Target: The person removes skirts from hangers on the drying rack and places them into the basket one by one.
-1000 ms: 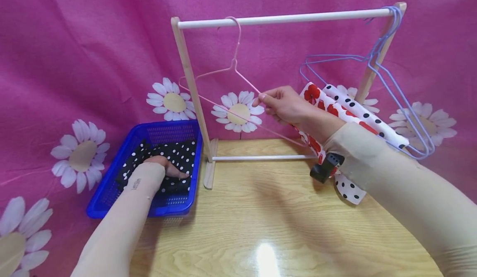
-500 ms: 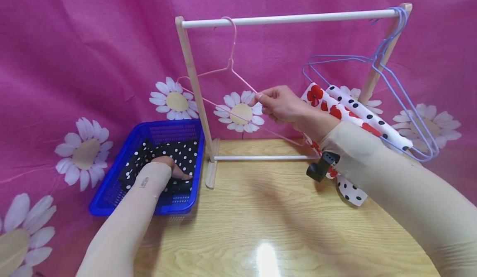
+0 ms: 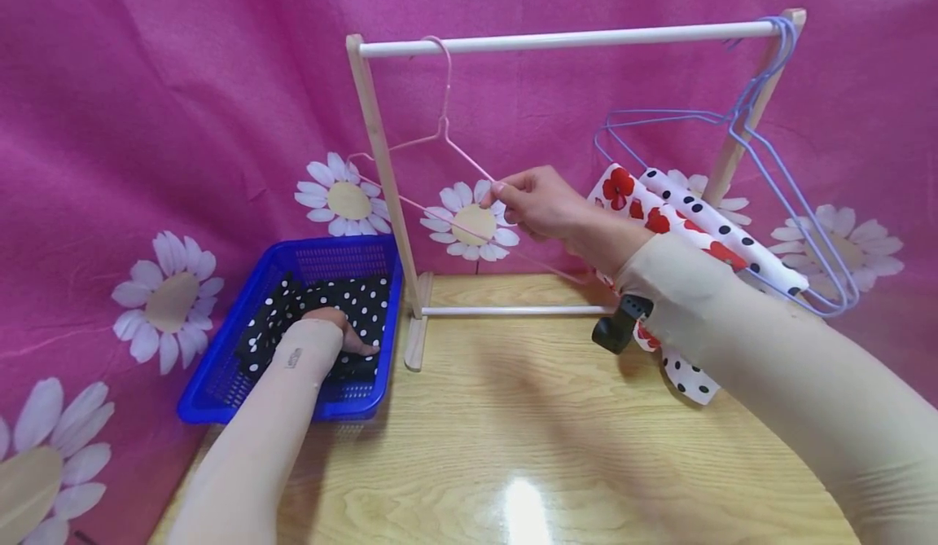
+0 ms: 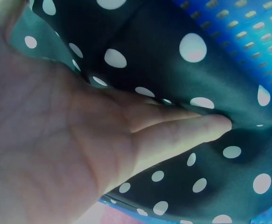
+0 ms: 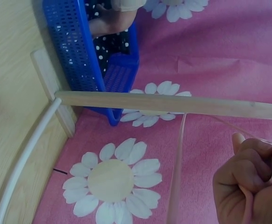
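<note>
Nearest, at the bottom, a shiny wooden table (image 3: 440,447) and two long cream sleeves, a left sleeve (image 3: 249,439) and a right sleeve (image 3: 733,349). A bit further in, on the left, a blue basket (image 3: 192,406) full of little holes. Inside, a black cloth (image 3: 366,305) with white dots, all bunched and folded. Down in the basket too, touching that cloth, the left hand (image 3: 340,333), with one straight finger or thumb pointing toward the basket's right side. Other fingers partly hidden by the folds, so hard to tell if gripping the cloth or only touching. Under the right wrist, a small black gadget (image 3: 619,329). Higher up, near the middle, the right hand (image 3: 538,200), with thumb and fingertip pinching the right slope of a thin pink hanger (image 3: 466,156) and the rest of the fingers curled in. Hook over the rack's top bar (image 3: 586,39), near the left end, with the left corner out past the rack's left wooden post (image 3: 381,154). Low down, a thin white bottom bar (image 3: 520,310). At the right end, purple-blue hangers (image 3: 747,98) close together, with a red-flowered cloth (image 3: 657,219) and a black-dotted white cloth (image 3: 733,234) just behind. At the very back, a pink curtain (image 3: 256,56) with big white daisies (image 3: 172,301).
</note>
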The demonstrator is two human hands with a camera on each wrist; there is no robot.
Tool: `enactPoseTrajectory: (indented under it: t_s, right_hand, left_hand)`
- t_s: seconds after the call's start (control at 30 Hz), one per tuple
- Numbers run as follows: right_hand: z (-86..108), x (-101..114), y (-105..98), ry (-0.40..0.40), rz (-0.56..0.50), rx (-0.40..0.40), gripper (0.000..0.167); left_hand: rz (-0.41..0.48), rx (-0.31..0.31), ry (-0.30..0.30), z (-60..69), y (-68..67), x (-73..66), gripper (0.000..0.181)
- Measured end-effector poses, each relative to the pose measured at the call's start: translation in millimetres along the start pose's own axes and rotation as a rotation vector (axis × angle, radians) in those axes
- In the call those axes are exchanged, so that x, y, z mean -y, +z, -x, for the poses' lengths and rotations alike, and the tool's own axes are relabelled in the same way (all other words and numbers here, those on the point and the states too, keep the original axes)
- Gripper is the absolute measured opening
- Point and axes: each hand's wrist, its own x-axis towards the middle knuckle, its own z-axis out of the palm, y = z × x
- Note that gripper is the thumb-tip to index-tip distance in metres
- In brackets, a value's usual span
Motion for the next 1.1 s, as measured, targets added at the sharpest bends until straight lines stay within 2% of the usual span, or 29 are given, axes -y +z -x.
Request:
enactPoseTrajectory:
  t_s: [0.1,0.37,0.53,0.63,0.7,0.77,0.9,1.0,1.1]
  right_hand:
    - [-2.3,2.2,3.9,-0.001,0.011,-0.002,0.033]
    - [-8.0,2.2,11.8,-0.023,-0.006,0.005,0.033]
    - [-10.0,2.2,15.1,-0.014,-0.052,0.036,0.034]
    - [-9.6,2.1,16.0,-0.006,-0.066,0.038,0.033]
    - [-9.3,1.7,16.8,-0.004,-0.070,0.036,0.033]
    - [-9.6,1.5,17.8,-0.010,-0.069,0.038,0.032]
    - [-10.7,3.5,22.3,-0.026,-0.064,0.035,0.030]
    - [-11.6,5.8,25.6,-0.034,-0.053,0.023,0.029]
    - [-12.9,7.4,28.2,-0.040,-0.039,0.012,0.028]
  left_hand:
    - [0.001,-0.016,0.002,2.5,0.2,0.3,0.118]
    - [0.043,-0.033,-0.002,-0.9,1.8,-0.7,0.118]
    - [0.070,-0.043,-0.021,10.4,-0.2,-2.6,0.118]
    - [0.065,-0.061,-0.010,18.1,-0.7,-3.0,0.118]
    - [0.073,-0.069,0.001,18.1,0.3,-1.6,0.117]
    - [0.069,-0.060,0.011,14.9,0.5,0.4,0.117]
    - [0.110,0.010,0.015,-6.0,-1.3,7.7,0.121]
    - [0.120,0.015,0.006,-19.8,-2.2,11.4,0.130]
    - [0.085,-0.010,0.011,-20.4,-2.9,11.4,0.133]
